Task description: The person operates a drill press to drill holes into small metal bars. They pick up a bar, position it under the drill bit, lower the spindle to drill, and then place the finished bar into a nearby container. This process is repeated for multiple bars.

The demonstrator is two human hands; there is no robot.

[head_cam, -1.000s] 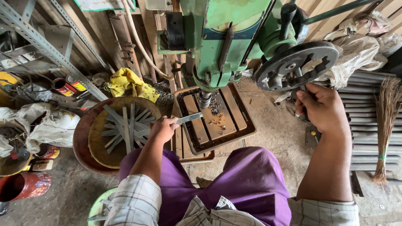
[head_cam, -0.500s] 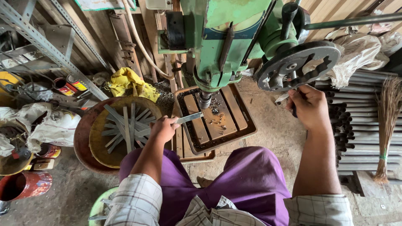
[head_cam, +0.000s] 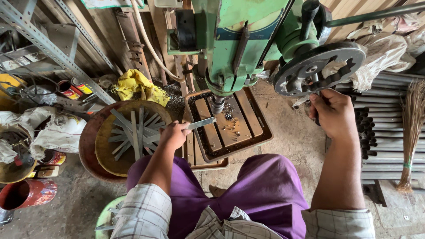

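While you sit in purple trousers at the bottom of the frame, the tall green metal drill press [head_cam: 239, 40] fills the upper centre, its rusty slotted steel table [head_cam: 230, 126] just below the spindle. Left of centre, a round yellow basin [head_cam: 106, 150] holds a heap of flat grey metal strips [head_cam: 133, 130]. At the upper right, your right hand [head_cam: 332, 113] is clenched around a handle of the black feed wheel [head_cam: 316, 66]. Your left hand [head_cam: 175, 135] pinches one flat grey metal strip [head_cam: 201, 123], its tip lying beneath the drill chuck [head_cam: 217, 105].
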